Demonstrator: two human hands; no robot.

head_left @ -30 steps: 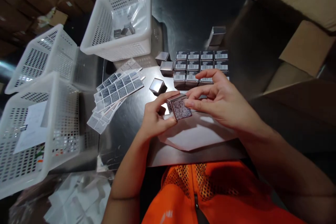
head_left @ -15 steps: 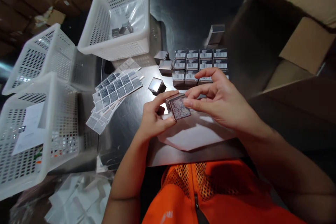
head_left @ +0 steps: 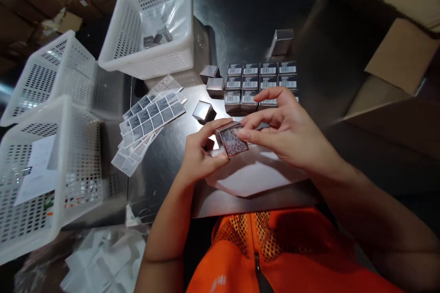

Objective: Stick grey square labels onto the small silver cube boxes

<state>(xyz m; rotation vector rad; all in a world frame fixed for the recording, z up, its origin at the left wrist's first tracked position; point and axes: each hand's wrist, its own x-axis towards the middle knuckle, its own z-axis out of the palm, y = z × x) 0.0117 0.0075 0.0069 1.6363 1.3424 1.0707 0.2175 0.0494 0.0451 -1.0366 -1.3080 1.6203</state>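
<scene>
A small silvery box (head_left: 218,136) is gripped between the thumb and fingers of my left hand (head_left: 199,153), tilted so one face is toward me. On that face lies a speckled grey sticker (head_left: 234,143). The thumb and forefinger of my right hand (head_left: 287,130) close together at the sticker's upper right corner; the other fingers are slightly raised. Beyond my hands stand rows of similar boxes (head_left: 250,83) with barcode labels on top. Just left of them, several plain silvery boxes (head_left: 202,111) stand on the metal table (head_left: 147,192). White paper (head_left: 252,177) lies below my hands.
Sticker sheets (head_left: 147,121) lie fanned out on the left. A white basket (head_left: 165,57) with a few boxes stands behind them, with more white baskets (head_left: 65,160) at far left. One box (head_left: 282,42) stands apart at the back. An open carton (head_left: 385,87) is at right.
The view has shifted very slightly. My hands keep nearly the same hold on the box and the sticker; nothing else has visibly moved.
</scene>
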